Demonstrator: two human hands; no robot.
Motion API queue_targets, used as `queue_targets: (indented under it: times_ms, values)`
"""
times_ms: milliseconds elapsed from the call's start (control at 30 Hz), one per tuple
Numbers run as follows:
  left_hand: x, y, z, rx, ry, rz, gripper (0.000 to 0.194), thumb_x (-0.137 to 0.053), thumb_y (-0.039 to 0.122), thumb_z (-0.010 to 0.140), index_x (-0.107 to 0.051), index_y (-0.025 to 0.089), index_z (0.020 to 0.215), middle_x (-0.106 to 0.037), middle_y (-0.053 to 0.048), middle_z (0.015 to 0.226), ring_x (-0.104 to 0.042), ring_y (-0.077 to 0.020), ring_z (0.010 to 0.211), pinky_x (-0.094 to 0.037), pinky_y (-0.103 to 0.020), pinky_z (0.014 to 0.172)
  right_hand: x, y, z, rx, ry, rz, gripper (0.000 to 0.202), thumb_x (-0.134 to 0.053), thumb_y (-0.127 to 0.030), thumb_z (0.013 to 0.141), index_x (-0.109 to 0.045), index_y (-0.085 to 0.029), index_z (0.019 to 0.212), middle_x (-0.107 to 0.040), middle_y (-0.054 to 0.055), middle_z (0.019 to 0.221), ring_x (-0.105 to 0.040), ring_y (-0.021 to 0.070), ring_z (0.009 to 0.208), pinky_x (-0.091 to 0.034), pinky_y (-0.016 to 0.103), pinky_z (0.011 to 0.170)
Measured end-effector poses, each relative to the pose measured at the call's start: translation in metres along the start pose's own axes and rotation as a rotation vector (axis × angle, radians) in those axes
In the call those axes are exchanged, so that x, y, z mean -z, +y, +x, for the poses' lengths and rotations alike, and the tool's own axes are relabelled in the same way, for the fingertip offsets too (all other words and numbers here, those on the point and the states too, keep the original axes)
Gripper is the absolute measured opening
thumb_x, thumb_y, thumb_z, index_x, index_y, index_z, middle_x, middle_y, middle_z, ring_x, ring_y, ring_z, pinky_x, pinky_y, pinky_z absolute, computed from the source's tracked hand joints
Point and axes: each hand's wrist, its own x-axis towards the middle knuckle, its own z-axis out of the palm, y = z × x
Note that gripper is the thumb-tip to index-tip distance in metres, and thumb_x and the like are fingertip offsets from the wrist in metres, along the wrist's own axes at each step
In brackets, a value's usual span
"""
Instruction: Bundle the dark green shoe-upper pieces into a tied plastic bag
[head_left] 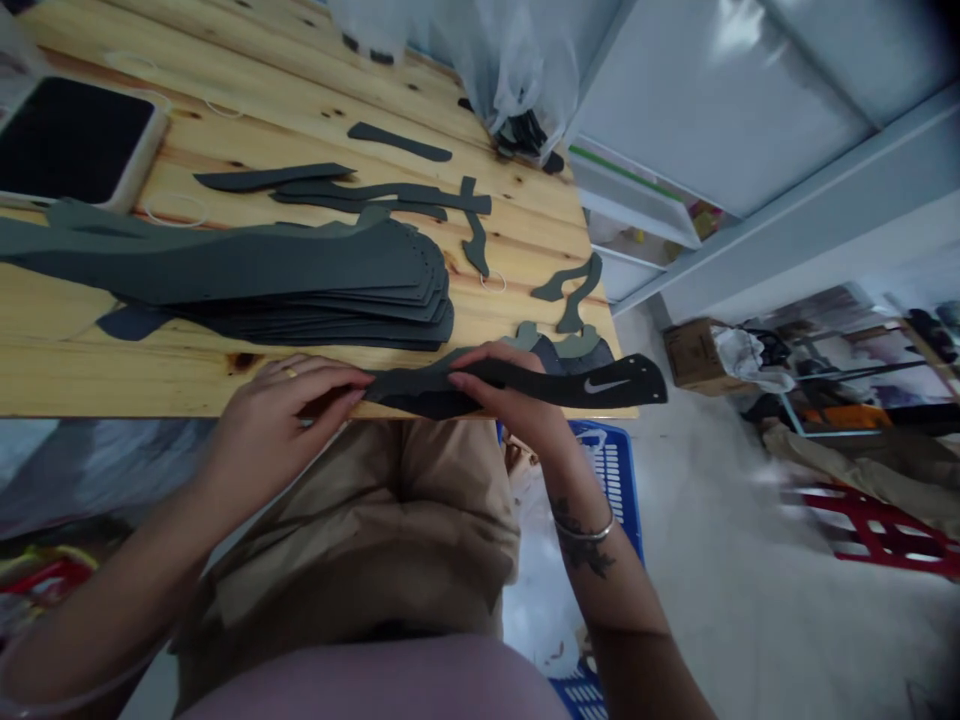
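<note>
A long dark strip (600, 385) with a pale swoosh mark and small holes near its right end lies along the table's front edge. My left hand (300, 405), with a ring on it, pinches the strip's left end between thumb and fingertips. Near the strip's middle, my right hand (510, 385) holds it between thumb and fingers. Just beyond my hands is a fanned stack of dark green curved pieces (300, 265). Partly behind my right hand, grey-green pieces (577, 345) rest at the table's edge.
On the wooden table (247, 125) are a dark-screened tablet (75, 140), loose narrow strips (397, 142), thin rings and curved cutouts (581, 290). A clear plastic bag (525, 90) stands at the back. Below the table is a blue basket (619, 480); a cardboard box (701, 355) sits right.
</note>
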Motion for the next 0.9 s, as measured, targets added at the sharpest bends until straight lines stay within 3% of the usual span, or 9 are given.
queue_targets:
  times_ms: [400, 900]
  values:
    - [0.0001, -0.0054, -0.0016, -0.029, -0.023, 0.035, 0.020, -0.058, 0.037, 0.097, -0.073, 0.026, 0.106, -0.076, -0.001, 0.104, -0.069, -0.0199, 0.096, -0.051, -0.033, 0.089, -0.0085, -0.0002, 0.0042, -0.014, -0.093, -0.006, 0.013, -0.077, -0.032, 0.084, -0.078, -0.020, 0.091, -0.075, 0.001, 0.093, -0.068, 0.0131, 0.089, -0.053, 0.025, 0.089]
    - [0.0007, -0.0007, -0.0009, -0.085, -0.011, 0.049, 0.018, -0.061, 0.029, 0.098, -0.073, 0.019, 0.106, -0.074, -0.002, 0.101, -0.068, -0.0143, 0.095, -0.049, -0.026, 0.086, -0.0067, 0.0007, 0.0035, -0.007, -0.106, -0.079, 0.012, -0.075, -0.032, 0.085, -0.078, -0.022, 0.092, -0.074, 0.001, 0.094, -0.067, 0.0140, 0.090, -0.053, 0.026, 0.091]
